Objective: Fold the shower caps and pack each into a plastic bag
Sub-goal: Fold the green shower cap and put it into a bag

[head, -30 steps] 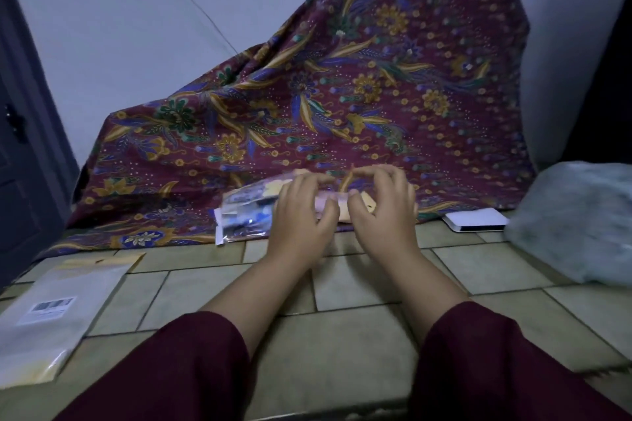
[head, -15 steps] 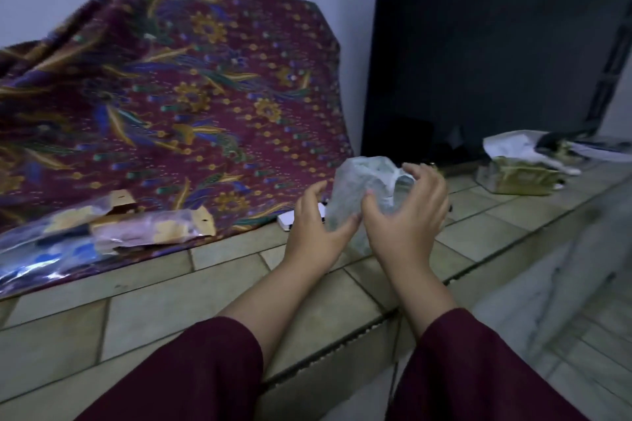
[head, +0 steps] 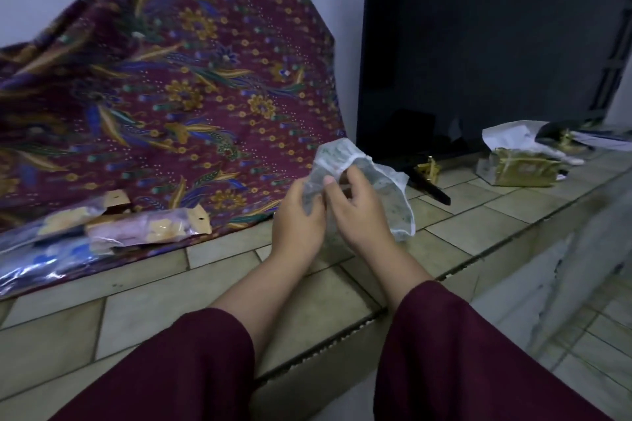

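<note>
Both hands held a translucent shower cap above the tiled ledge: the left hand pinched its edge, the right hand curled into it, with the cap spreading toward one o'clock. At nine o'clock lay packed plastic bags on patterned cloth; at two o'clock, a tissue box.

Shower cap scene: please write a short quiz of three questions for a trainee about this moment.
1. True or false: the shower cap lies flat on the tiled ledge.
2. Which hands hold the cap? A) left only B) right only C) both
3. Fill in: the packed plastic bags lie on the edge of the patterned ____.

Key:
1. False; it is held up above the ledge.
2. C; the left hand and the right hand both pinch it.
3. cloth.
</note>
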